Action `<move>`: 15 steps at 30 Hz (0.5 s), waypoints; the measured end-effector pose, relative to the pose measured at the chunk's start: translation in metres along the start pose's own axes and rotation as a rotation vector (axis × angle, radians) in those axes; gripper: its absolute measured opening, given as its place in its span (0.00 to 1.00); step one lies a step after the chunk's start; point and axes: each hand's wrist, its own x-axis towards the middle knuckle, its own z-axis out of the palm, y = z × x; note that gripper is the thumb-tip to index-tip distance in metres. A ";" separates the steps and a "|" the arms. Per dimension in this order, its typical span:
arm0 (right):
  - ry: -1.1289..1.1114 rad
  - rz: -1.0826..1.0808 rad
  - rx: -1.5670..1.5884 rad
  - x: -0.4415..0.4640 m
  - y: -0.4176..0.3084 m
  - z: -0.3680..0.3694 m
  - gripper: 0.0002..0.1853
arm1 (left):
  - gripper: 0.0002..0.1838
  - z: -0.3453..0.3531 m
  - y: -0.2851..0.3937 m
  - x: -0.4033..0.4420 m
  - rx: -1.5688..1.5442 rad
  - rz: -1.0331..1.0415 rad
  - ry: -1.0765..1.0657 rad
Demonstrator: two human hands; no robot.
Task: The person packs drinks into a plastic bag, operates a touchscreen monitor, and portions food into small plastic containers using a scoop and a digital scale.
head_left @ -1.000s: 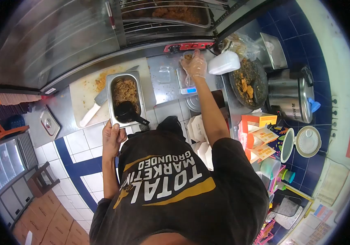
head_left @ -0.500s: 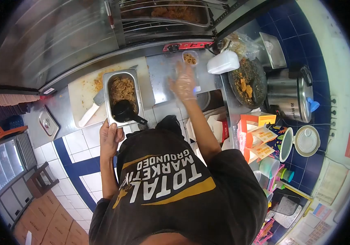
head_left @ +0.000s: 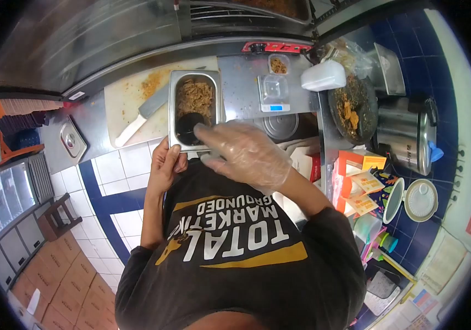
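My left hand is closed on the near left corner of a metal pan of shredded food. In the pan lies a black scoop. My right hand, in a clear plastic glove, is over the pan's near right corner, around the scoop's handle, which it hides. To the right, an empty clear tub sits on a digital scale with a lit blue display. Behind the scale is a small tub of brown food.
A knife lies on the white cutting board left of the pan. A white foam box, a stone mortar and a steel cooker stand to the right. A metal lid is at the far left.
My right hand has moved from the scale to the scoop in the pan. The tub of brown food is off the scale, and the empty tub is on it. The view has shifted.
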 end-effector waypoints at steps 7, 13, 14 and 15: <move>-0.110 -0.099 -0.314 -0.015 0.003 0.021 0.25 | 0.14 0.007 -0.011 -0.007 0.089 -0.033 -0.047; -0.059 0.001 -0.347 -0.013 0.001 0.009 0.10 | 0.15 0.014 -0.019 -0.013 0.077 -0.065 -0.062; -0.084 -0.026 -0.364 -0.012 0.004 0.010 0.09 | 0.15 0.014 -0.020 -0.012 0.076 -0.066 -0.087; -0.085 -0.029 -0.356 -0.014 0.004 0.013 0.09 | 0.15 0.015 -0.021 -0.011 0.075 -0.065 -0.113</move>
